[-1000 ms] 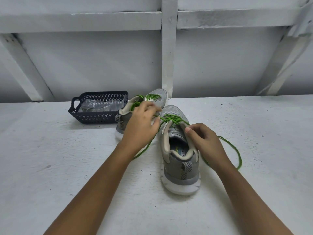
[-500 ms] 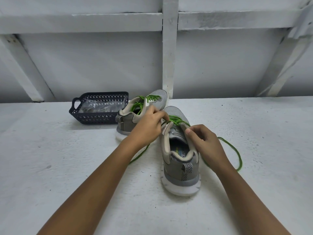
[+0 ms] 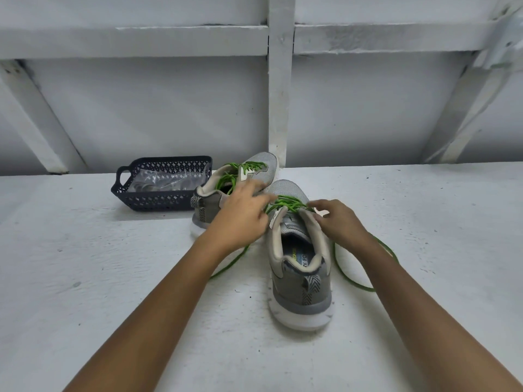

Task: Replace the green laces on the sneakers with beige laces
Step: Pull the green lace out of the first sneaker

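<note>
Two grey mesh sneakers with white soles stand on the white table point(image 3: 85, 278), the near sneaker point(image 3: 300, 278) heel toward me and the far sneaker point(image 3: 254, 168) at eleven o'clock from it. On the near insole I read only "Y FO"; the collar hides the rest. My right hand point(image 3: 338, 222) pinches the green lace point(image 3: 285, 203) at the collar's right edge. My left hand point(image 3: 240, 216) reaches onto the lacing, too blurred to judge its hold. Loose ends trail toward four and eight o'clock. At ten o'clock a dark perforated plastic basket point(image 3: 158, 199) holds clear wrapping, its contents unreadable.
</note>
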